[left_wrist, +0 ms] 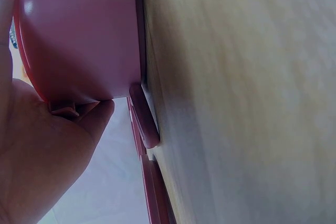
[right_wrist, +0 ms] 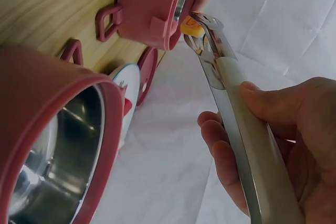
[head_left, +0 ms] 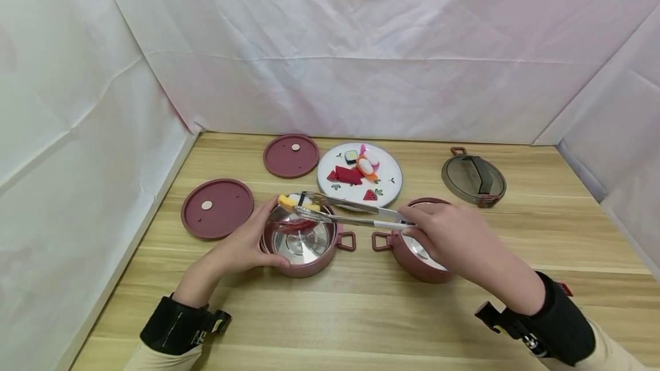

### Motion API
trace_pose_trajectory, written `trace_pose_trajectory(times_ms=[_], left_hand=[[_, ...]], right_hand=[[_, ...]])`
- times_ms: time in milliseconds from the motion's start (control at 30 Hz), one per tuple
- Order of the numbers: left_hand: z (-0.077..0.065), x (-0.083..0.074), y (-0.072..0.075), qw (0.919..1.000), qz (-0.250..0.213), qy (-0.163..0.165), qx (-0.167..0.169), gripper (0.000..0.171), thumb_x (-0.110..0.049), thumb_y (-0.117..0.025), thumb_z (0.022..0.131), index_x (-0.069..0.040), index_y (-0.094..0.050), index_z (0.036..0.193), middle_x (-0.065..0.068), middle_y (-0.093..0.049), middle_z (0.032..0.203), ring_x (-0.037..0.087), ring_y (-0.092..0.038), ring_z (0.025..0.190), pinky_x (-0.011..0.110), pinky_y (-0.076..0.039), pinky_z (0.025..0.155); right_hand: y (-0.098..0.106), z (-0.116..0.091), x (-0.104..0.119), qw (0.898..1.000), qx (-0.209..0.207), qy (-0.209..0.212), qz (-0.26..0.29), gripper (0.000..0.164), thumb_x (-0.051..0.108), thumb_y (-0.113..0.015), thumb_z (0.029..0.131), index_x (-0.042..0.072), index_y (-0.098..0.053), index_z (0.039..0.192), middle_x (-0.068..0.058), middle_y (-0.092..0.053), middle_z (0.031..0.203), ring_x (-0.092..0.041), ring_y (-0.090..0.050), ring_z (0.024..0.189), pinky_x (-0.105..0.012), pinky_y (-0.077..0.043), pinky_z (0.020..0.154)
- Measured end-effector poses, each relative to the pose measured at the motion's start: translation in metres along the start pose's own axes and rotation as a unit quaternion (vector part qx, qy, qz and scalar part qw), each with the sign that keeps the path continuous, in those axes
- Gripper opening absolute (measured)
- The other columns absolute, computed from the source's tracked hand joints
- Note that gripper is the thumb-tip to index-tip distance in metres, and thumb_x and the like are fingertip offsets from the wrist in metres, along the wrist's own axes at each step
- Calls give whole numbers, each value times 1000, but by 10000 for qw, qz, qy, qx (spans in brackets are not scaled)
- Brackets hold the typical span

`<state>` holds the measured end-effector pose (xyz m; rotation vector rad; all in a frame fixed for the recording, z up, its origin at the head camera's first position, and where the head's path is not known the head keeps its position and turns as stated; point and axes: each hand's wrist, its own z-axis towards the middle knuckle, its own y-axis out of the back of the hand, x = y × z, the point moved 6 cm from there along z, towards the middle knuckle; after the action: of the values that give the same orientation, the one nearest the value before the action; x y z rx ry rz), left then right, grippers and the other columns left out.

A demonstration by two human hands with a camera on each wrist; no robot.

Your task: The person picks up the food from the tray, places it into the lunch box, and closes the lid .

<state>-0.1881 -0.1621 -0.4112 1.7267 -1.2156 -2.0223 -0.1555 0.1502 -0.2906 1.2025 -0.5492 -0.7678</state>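
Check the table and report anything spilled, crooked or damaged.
Nothing stands out. The left pot and right pot stand upright, the plate lies flat, and the tongs in the right hand grip a yellow-and-white piece at the left pot's rim. No spill or damage shows.

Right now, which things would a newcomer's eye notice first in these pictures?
Probably the shiny tongs, which the right hand holds out toward the left pot, a yellow-and-white piece between their tips by its far rim. The left hand grips that pot's side. Next, perhaps, the white plate farther back, with colourful food on it.
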Motion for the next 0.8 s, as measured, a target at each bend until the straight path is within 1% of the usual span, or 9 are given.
trace_pose_trajectory(times_ms=[33, 100, 233, 300, 400, 567, 667, 800], left_hand=[[0, 0, 0, 10000, -2, 19, 8, 131, -48, -89, 67, -11, -5, 161, 18, -19, 164, 39, -27, 149, 60, -32, 117], [0, 0, 0, 10000, 1, 54, 16, 131, -48, -90, 67, -11, -5, 161, 18, -19, 164, 39, -28, 149, 60, -33, 117], [0, 0, 0, 10000, 24, 26, 1, 131, -47, -90, 67, -9, -6, 161, 18, -18, 164, 39, -28, 149, 60, -33, 117], [0, 0, 0, 10000, 45, -39, -13, 131, -48, -90, 67, -7, -7, 160, 19, -19, 163, 39, -29, 148, 60, -34, 116], [-1, 0, 1, 9999, 63, -74, -30, 131, -48, -90, 67, -6, -8, 160, 19, -20, 163, 39, -30, 148, 60, -34, 116], [-1, 1, 1, 10000, 61, -60, -29, 131, -49, -90, 67, -7, -7, 160, 18, -20, 163, 39, -30, 148, 60, -34, 116], [-1, 1, 1, 10000, 52, -68, -24, 131, -49, -89, 67, -7, -7, 160, 18, -19, 164, 39, -29, 148, 60, -34, 116], [-1, 0, 1, 9999, 53, -111, -24, 131, -48, -90, 67, -6, -7, 160, 19, -20, 163, 39, -29, 148, 60, -33, 116]], right_hand=[[-1, 0, 2, 10000, 8, 24, -4, 25, 21, -78, 86, 16, -70, 109, 1, -75, 96, -15, -71, 83, -33, -55, 59], [-2, 1, 5, 10000, 21, 61, -51, 27, 21, -78, 85, 16, -71, 111, 2, -75, 94, -15, -71, 83, -35, -56, 61], [-5, 2, 11, 9999, 1, 123, -91, 29, 21, -78, 84, 19, -70, 112, 7, -73, 86, -13, -69, 73, -35, -55, 58], [-6, 2, 14, 9998, 39, 163, -99, 27, 20, -78, 85, 21, -69, 110, 9, -70, 81, -12, -66, 69, -34, -53, 55], [-11, 4, 17, 9995, 183, 231, -120, 25, 20, -78, 85, 21, -68, 108, 10, -68, 79, -10, -63, 67, -30, -51, 54], [-17, 8, 22, 9989, 302, 320, -174, 19, 19, -75, 85, 20, -69, 103, 11, -65, 77, -6, -55, 60, -22, -40, 46], [-21, 10, 25, 9984, 400, 359, -196, 12, 23, -73, 88, 20, -66, 97, 12, -59, 72, -5, -50, 57, -21, -37, 45], [-24, 13, 27, 9971, 652, 302, -259, 14, 32, -72, 91, 21, -63, 92, 11, -55, 70, -6, -46, 56, -21, -36, 45]])
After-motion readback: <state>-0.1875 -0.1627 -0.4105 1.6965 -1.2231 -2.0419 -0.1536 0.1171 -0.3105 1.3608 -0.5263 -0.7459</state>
